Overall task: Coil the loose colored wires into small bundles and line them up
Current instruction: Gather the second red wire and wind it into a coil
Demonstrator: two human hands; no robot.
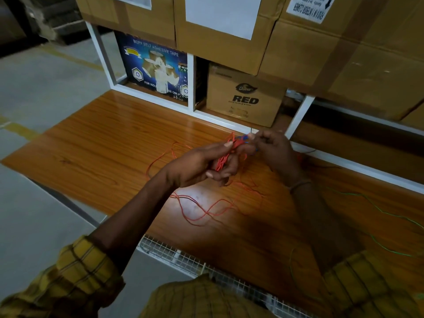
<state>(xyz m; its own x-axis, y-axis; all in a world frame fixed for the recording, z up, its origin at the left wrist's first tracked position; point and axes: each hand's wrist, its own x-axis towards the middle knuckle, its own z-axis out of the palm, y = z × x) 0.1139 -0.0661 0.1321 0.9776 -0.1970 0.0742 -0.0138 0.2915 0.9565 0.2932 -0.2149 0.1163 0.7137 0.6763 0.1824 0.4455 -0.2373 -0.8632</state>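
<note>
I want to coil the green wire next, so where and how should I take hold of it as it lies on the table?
Probably pinch the green wire at the open stretch on the right of the table, coming from above with thumb and fingertip. It lies flat and thin, clear of the red wires there. Its ends are not clearly visible.

this looks like a warehouse or stockroom. taped cardboard cartons (229, 31) are stacked on a white metal rack (190, 83), with a box of adhesive tape (153, 70) and a smaller carton printed "red" (245, 99) on the shelf below. a wood-grain tabletop (103, 145) stands on a bare concrete floor (46, 76) marked with yellow lines.
</note>
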